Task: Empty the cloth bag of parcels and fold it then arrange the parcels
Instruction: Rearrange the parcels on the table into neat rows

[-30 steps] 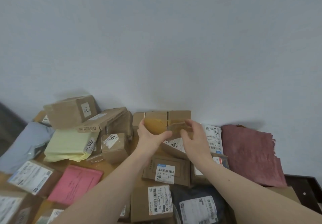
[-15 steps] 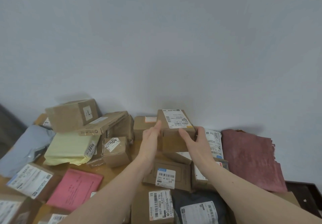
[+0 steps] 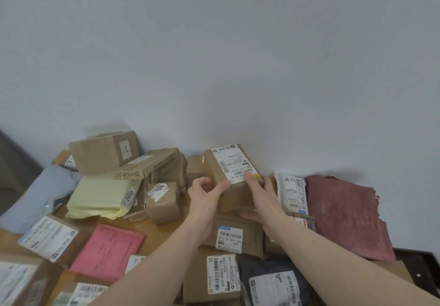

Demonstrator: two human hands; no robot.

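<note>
Plain pale wall (image 3: 214,55) filled most of what we saw, with a wooden table (image 3: 164,234) pushed against it and parcels heaped all over. Far left we had a grey-blue poly mailer (image 3: 35,196) slumped at the edge, and nearer us a brown box with a white label (image 3: 48,239). Next over sat a pale yellow padded envelope (image 3: 100,196) marked 2010, with a big cardboard box (image 3: 104,150) tilted on top of the pile and a long flat carton (image 3: 147,164) leaning beside it. A pink mailer (image 3: 108,249) lay flat in front, and a small cube box (image 3: 163,200) sat just behind it.

In the middle we were holding a labelled cardboard box (image 3: 234,177) up above the pile, close to the wall, tilted with its label facing us. Our left hand (image 3: 204,193) had the thumb curled onto its near left corner, and our right hand (image 3: 262,196) wrapped around its right side with a fingertip on the label, so both were gripping it. Below it lay a flat brown parcel with a barcode sticker (image 3: 234,234), then another labelled box (image 3: 214,279) and a dark mailer bag (image 3: 273,282) nearest us.

Right of the hands a white mailer marked 2013 (image 3: 292,191) leaned at the wall, and furthest right the maroon cloth bag (image 3: 345,215) lay flat and folded on the table.
</note>
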